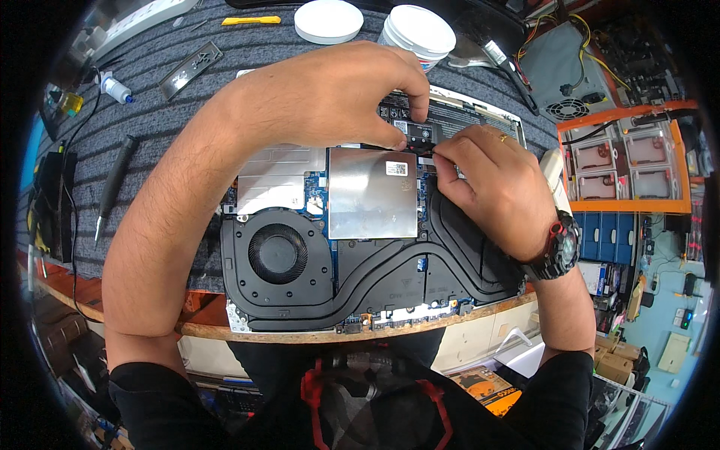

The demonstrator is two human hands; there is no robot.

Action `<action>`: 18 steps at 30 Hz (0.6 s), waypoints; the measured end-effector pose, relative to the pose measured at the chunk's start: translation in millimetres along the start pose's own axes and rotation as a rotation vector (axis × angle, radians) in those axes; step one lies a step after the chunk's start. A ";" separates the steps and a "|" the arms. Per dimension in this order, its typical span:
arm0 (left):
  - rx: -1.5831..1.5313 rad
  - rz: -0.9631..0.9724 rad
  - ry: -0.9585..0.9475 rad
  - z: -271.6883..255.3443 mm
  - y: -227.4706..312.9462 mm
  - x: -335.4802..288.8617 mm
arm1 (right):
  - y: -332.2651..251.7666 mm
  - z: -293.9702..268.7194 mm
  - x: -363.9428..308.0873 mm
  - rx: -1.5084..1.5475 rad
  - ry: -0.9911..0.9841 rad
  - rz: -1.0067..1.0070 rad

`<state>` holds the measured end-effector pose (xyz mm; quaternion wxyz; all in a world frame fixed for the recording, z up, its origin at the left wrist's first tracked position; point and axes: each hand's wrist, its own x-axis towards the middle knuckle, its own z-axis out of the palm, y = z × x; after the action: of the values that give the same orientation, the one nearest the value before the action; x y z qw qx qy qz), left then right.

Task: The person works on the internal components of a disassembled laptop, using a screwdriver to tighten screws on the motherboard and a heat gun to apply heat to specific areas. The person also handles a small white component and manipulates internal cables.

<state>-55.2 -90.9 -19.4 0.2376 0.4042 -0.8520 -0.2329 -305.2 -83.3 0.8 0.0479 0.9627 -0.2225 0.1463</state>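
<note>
An opened laptop base (360, 289) lies on the bench with its inner parts up: a round black fan (277, 253), black heat pipes (457, 247) and silver metal shields (373, 193). My left hand (337, 90) reaches over it, fingertips pinched on a small black connector part (417, 133) near the battery edge. My right hand (487, 180), wearing a ring and a black wristwatch, pinches at the same spot from the right. What sits between the fingertips is too small to make out.
Two white round tubs (328, 20) (417, 31) stand at the back. A black pen-like tool (112, 187), a small glue bottle (115, 88), a metal bracket (189, 70) and a yellow tool (251, 20) lie on the grey mat. A grey power supply (559, 75) and orange parts shelf (626, 161) stand right.
</note>
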 end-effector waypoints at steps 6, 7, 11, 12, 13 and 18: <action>-0.005 -0.013 -0.018 -0.3 1.9 1.3 | 6.9 7.9 -3.3 0.285 0.054 0.087; -0.002 -0.013 -0.015 0.3 1.7 1.5 | 7.3 8.6 -4.0 0.323 0.054 0.105; 0.014 -0.015 -0.013 1.1 2.0 1.6 | 4.7 3.0 -1.1 0.502 -0.033 0.281; 0.018 -0.016 -0.013 1.0 2.4 1.7 | 5.1 3.3 -1.0 0.504 -0.029 0.274; 0.016 -0.014 -0.016 0.8 2.6 2.0 | 6.0 3.8 -0.8 0.506 -0.025 0.268; 0.005 -0.003 -0.012 0.4 1.1 1.5 | 6.7 -0.8 1.6 0.477 -0.065 0.228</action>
<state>-56.9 -91.5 -18.7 0.2311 0.4049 -0.8533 -0.2337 -307.0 -89.8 2.2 -0.2044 0.9198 -0.2899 0.1680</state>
